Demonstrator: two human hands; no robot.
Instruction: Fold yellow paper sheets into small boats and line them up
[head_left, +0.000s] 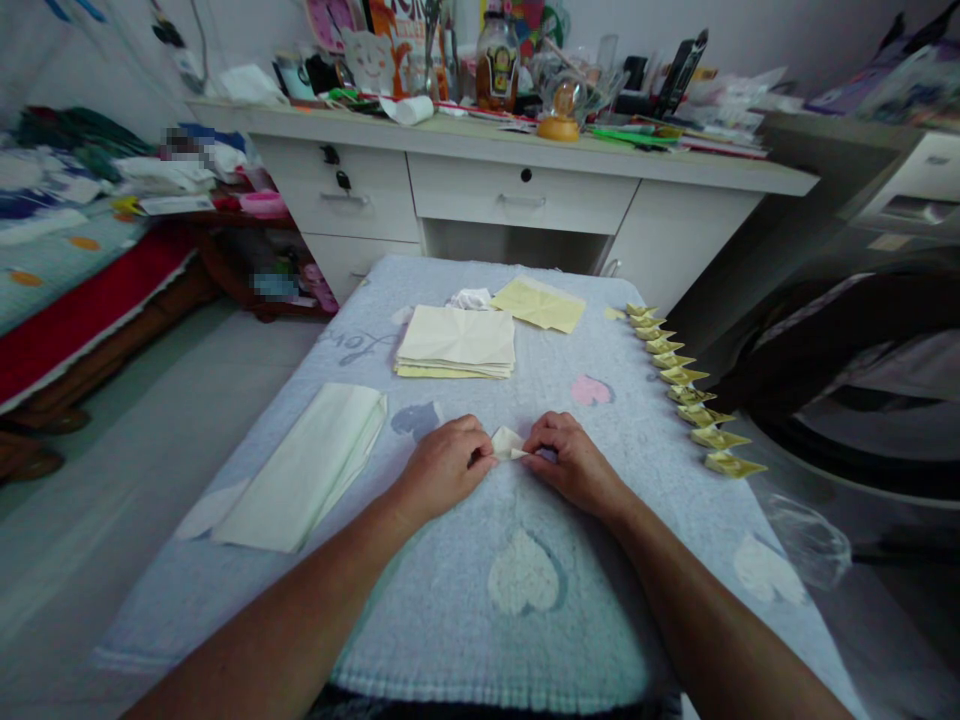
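Between my two hands, over the middle of the cloth-covered table, is a small folded piece of pale paper (508, 443). My left hand (454, 452) pinches its left end between thumb and fingers. On the opposite side my right hand (568, 455) pinches the right end. Beyond them lies a stack of creased cream paper sheets (457, 338), with a yellow creased sheet (541, 304) behind it to the right. A row of several small yellow folded paper boats (681, 377) runs along the table's right edge.
Left of my hands lies a folded pale green paper bundle (307, 465). A crumpled white tissue (470, 299) sits behind the stack. The patterned tablecloth (450, 620) covers the table. A cluttered white desk (525, 190) stands beyond; a washing machine (919, 185) is at right.
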